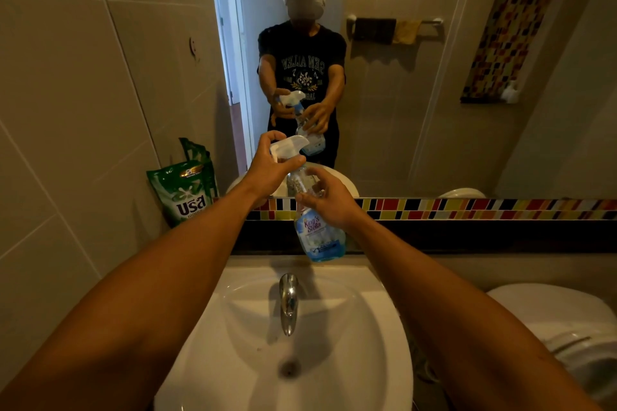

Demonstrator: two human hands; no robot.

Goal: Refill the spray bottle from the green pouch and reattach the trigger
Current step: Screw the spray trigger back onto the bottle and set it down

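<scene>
White ceramic fills the lower part of the scene: a wash basin [350, 327] with a chrome tap [288, 304] at its back edge, its bowl holding nothing visible but the drain. A wide mirror [434, 77] covers the wall above, edged by a strip of coloured mosaic tiles [467, 208]. A white toilet [567, 327] sits just to the right of the basin. At the left, the green pouch [185, 192] stands upright on the counter, leaning against the tiled wall, well apart from both hands. Two bare forearms reach out over the basin. Between them, held in the air above the tap, is the spray bottle [317, 237], clear with a blue label; a little blue liquid sits at its bottom. Its long axis tilts, base towards the basin, neck up and to the left. The right hand [329, 202] wraps loosely around its upper body. The left hand [270, 170] is closed around the white trigger [288, 145] at the neck, nozzle pointing right.
</scene>
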